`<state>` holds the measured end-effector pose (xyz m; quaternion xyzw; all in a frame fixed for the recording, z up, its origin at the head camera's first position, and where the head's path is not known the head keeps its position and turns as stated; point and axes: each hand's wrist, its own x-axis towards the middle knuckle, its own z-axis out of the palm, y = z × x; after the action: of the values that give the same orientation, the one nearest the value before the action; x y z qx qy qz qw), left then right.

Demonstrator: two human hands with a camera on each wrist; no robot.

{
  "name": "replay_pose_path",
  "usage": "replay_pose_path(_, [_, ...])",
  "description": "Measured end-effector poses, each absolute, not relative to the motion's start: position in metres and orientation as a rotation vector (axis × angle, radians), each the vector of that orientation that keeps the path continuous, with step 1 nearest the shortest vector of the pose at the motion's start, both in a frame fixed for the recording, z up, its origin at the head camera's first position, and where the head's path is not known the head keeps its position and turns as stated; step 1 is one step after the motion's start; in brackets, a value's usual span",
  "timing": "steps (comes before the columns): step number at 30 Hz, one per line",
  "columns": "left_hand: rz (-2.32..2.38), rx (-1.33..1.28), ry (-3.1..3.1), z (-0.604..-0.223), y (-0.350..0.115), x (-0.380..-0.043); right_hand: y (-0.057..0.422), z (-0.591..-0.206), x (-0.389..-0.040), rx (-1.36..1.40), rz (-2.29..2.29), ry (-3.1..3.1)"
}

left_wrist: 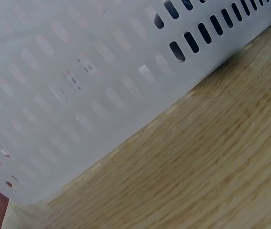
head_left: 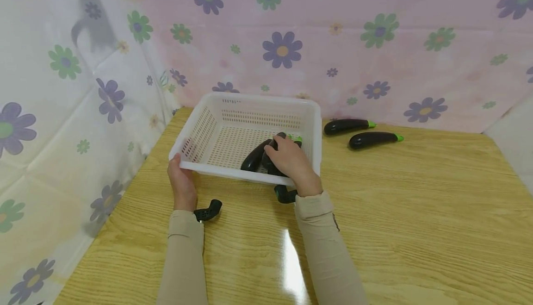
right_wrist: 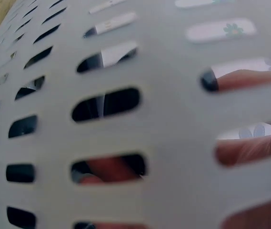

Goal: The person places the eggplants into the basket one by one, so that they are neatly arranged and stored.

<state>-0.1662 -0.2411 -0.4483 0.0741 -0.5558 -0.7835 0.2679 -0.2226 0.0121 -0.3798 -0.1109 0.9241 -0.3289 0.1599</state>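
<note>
A white slotted plastic basket (head_left: 233,172) stands on the table, its near wall filling much of the left wrist view. My left hand (head_left: 182,185) grips its front left corner, thumb over the rim. Inside the basket's right side, my right hand (head_left: 293,160) holds a dark eggplant (head_left: 269,158), fingers curled over it. Another eggplant (head_left: 254,158) leans just left of that one. Green stems (head_left: 296,138) show beyond the right hand, which partly hides the eggplants there. Through the basket slots in the right wrist view, parts of the fingers (right_wrist: 249,150) show.
Two more eggplants, a rear one (head_left: 347,126) and a nearer one (head_left: 372,140), lie on the wooden table (head_left: 416,217) to the basket's right. A flowered cloth (head_left: 316,22) hangs close behind the basket and along the left side.
</note>
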Motion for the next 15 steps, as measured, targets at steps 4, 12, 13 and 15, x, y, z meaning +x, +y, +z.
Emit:
replay_pose_path(4, [-2.111,0.201,-1.496,-0.4484,-0.2409,-0.1663,0.0125,-0.3797,-0.2217,-0.315,-0.890,2.640])
replay_pose_path(12, [-2.103,0.210,-1.510,-0.4486,-0.2410,-0.1666,0.0128,-0.3793,-0.2214,-0.342,-0.877,2.637])
replay_pose_path(13, [-2.104,0.209,-1.507,-0.4486,-0.2409,-0.1667,0.0128,-0.3793,-0.2213,-0.344,-0.876,2.636])
replay_pose_path(15, [-2.104,0.207,-1.505,-0.4490,-0.2411,-0.1671,0.0127,-0.3793,-0.2212,-0.351,-0.865,2.638])
